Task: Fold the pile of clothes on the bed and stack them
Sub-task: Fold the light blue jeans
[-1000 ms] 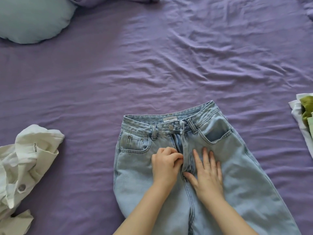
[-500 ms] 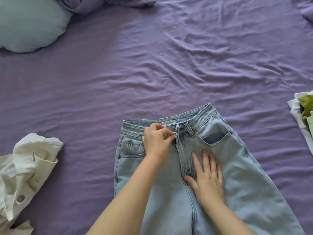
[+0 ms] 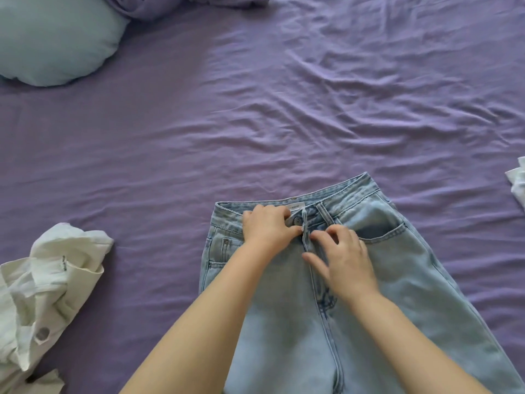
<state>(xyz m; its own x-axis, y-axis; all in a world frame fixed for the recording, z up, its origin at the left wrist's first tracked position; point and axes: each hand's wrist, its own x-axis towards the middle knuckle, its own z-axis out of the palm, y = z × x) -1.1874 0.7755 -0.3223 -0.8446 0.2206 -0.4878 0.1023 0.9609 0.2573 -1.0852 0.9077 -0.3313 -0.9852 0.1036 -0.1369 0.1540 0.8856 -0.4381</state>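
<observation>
Jeans (image 3: 369, 294) flat under your hands. Your left hand (image 3: 267, 226) pinches waistband beside button; right hand (image 3: 343, 260) curled at fly, grip unclear.

The jeans (image 3: 369, 294) run off the bottom edge — legs unseen; the waistband label (image 3: 294, 206) (tiny print) is unreadable.

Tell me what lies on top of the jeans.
Both hands: the left hand grips the waistband of the jeans beside the button; the right hand touches the fly. Denim beneath them is hidden.
</observation>
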